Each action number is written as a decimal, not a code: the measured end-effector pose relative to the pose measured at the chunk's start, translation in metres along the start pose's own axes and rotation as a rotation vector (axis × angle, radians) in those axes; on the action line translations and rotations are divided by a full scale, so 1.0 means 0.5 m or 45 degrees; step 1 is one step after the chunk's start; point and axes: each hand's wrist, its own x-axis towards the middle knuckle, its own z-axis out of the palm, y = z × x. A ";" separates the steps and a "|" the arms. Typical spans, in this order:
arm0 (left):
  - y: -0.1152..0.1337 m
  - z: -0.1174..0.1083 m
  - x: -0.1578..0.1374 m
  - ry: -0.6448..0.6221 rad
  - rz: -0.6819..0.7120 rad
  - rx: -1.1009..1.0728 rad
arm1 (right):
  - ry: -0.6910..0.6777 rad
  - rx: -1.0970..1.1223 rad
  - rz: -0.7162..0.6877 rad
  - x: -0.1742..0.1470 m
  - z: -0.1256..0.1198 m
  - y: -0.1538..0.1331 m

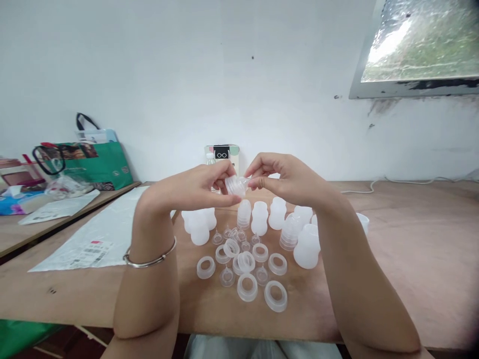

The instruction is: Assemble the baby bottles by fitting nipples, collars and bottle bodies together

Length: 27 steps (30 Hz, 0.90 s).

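Above the middle of the table, my left hand (219,182) is closed around a translucent screw ring (235,186). From the other side, the thumb and fingers of my right hand (275,174) pinch the tip of a clear bottle teat (245,182), whose base sits at the ring. Fingers partly hide how far the teat goes through. Below my hands lie several loose screw rings (247,287) and clear teats (227,276). Behind these stand frosted white bottles (259,219) and clear domed caps (244,214), some of them stacked.
A white plastic mailer (101,234) lies to the left on the wooden table (404,259). Further left are a green shopping bag (116,164) and packets. Against the wall, a box (235,159) stands behind a small bottle. A white cable (374,185) runs along the back right.
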 end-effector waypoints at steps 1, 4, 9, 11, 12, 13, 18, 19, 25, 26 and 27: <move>0.002 0.004 0.006 -0.016 -0.002 0.013 | 0.011 -0.008 -0.009 -0.001 -0.002 0.000; 0.004 0.025 0.035 -0.065 0.008 0.054 | 0.006 -0.061 -0.001 -0.003 -0.008 0.003; -0.015 0.094 0.114 -0.047 0.134 0.105 | -0.128 -0.416 0.231 0.007 -0.014 0.038; -0.028 0.126 0.146 -0.049 0.084 0.121 | -0.164 -0.601 0.356 0.016 -0.011 0.060; -0.035 0.140 0.159 -0.056 0.057 0.127 | -0.182 -0.666 0.410 0.021 -0.008 0.071; -0.043 0.152 0.171 -0.064 0.034 0.128 | -0.203 -0.716 0.454 0.026 -0.005 0.081; -0.081 0.201 0.208 -0.131 0.084 0.039 | -0.322 -0.836 0.573 0.044 0.012 0.122; -0.087 0.209 0.212 -0.146 0.086 0.033 | -0.340 -0.841 0.589 0.046 0.014 0.130; -0.102 0.239 0.223 -0.170 -0.012 0.128 | -0.432 -0.817 0.653 0.056 0.021 0.169; -0.102 0.241 0.223 -0.165 -0.013 0.133 | -0.440 -0.809 0.657 0.057 0.021 0.172; -0.101 0.242 0.223 -0.160 -0.011 0.136 | -0.445 -0.800 0.660 0.058 0.021 0.175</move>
